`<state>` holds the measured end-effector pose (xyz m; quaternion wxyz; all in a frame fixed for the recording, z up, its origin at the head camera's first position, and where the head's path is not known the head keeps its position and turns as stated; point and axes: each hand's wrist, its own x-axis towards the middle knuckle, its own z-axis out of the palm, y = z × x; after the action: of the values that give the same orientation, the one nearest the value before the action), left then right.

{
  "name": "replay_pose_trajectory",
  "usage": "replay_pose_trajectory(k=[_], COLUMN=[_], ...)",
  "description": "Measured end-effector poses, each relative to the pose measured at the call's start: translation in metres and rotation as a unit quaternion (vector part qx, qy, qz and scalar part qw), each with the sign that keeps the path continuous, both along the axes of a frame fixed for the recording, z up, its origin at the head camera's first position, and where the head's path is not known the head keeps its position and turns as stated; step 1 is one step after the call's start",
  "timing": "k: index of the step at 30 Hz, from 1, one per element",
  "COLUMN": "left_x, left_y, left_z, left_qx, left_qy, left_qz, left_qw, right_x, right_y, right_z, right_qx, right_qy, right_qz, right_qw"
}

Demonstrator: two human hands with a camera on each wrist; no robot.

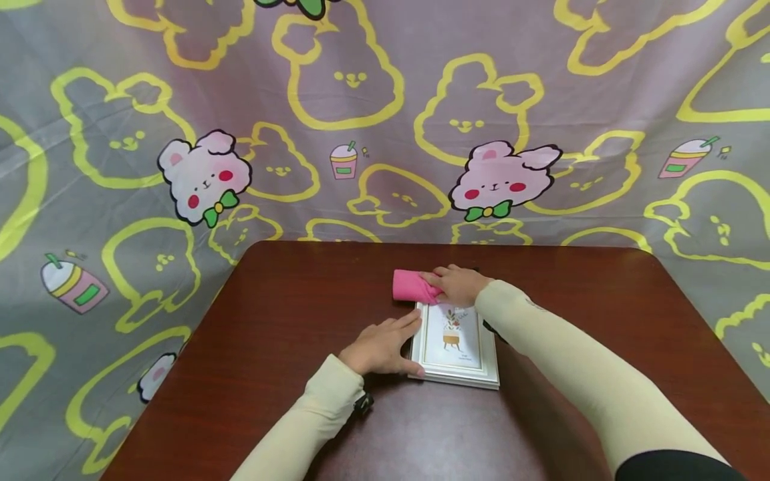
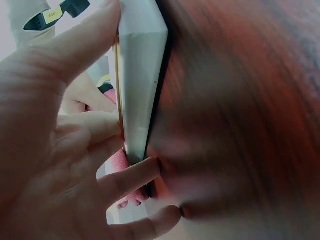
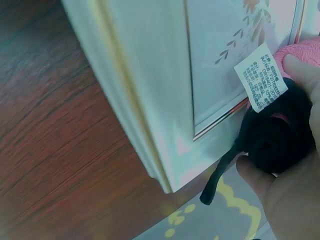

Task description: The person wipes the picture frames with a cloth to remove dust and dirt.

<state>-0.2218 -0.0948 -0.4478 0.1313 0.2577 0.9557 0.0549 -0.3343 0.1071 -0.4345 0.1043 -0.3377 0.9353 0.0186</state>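
A white picture frame (image 1: 490, 361) with a thin gold line and a potted-plant print lies face up on the table. My left hand (image 1: 381, 344) rests along its left side, fingers spread and fairly straight, with the thumb at the near left corner. At the frame's far end my right hand (image 1: 460, 284) grips a rolled pink cloth (image 1: 414, 286), which reaches past the far left corner. In the right wrist view, a black rolled piece (image 3: 275, 145) with a short strap and a printed white label (image 3: 260, 77) shows between thumb and fingers, against the pink cloth.
The dark reddish-brown table (image 1: 301, 300) has rounded far corners. Behind it hangs a grey-pink curtain (image 1: 385, 147) with yellow bear outlines and rabbit faces. A dark band (image 1: 363, 403) sits at the left wrist.
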Motion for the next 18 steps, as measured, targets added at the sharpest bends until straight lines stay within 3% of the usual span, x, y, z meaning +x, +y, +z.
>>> replay_pose_trajectory(k=[12, 18], left_x=[-0.001, -0.001], left_y=[0.000, 0.001], left_z=[0.001, -0.001], left_qx=[0.001, 0.001], left_qy=[-0.003, 0.003], left_qz=[0.016, 0.004], left_qw=[0.9999, 1.0000], right_x=[-0.002, 0.003], right_y=[0.029, 0.056], right_z=[0.000, -0.001], right_qx=[0.012, 0.012], right_qy=[0.004, 0.014], right_qz=[-0.016, -0.024], right_qw=[1.000, 1.000])
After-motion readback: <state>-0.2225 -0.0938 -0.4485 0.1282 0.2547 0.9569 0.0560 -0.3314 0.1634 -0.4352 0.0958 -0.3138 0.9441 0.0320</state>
